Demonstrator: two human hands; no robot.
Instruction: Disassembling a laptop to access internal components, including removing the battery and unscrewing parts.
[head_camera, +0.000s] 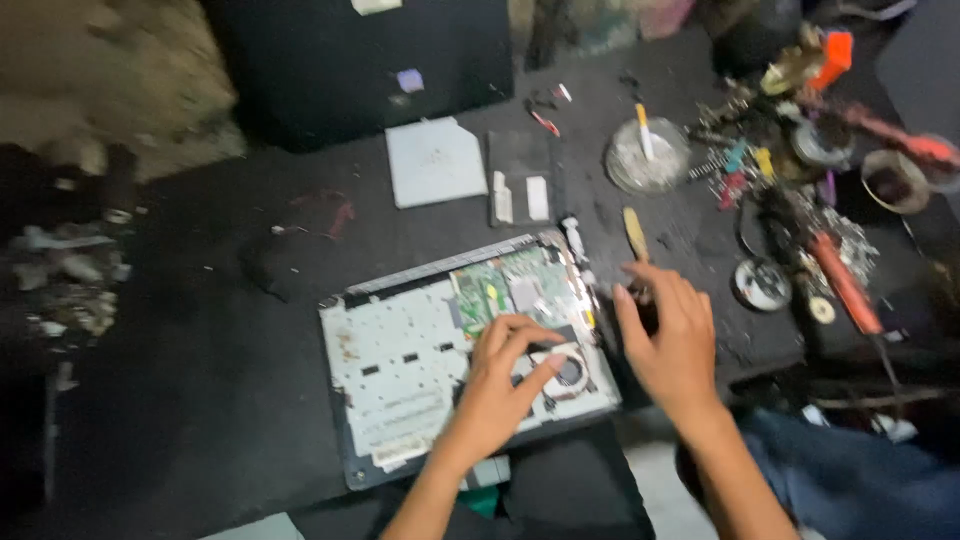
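Note:
An opened laptop base (400, 360) lies on the dark table, its silver metal plate, green circuit board (500, 290) and round cooling fan (570, 372) exposed. My left hand (505, 385) rests on the base, fingers bent beside the fan, holding nothing that I can see. My right hand (670, 340) hovers at the laptop's right edge, fingers spread, just below a pale flat pry tool (635, 232). Motion blur hides whether the fingertips touch anything.
A grey optical drive (435, 160) and a dark cover piece (520, 178) lie behind the laptop. A round glass ashtray (647, 155) with a cigarette sits farther right. Screwdrivers, tape rolls and small parts (815, 200) crowd the right side. Debris lies at the left edge.

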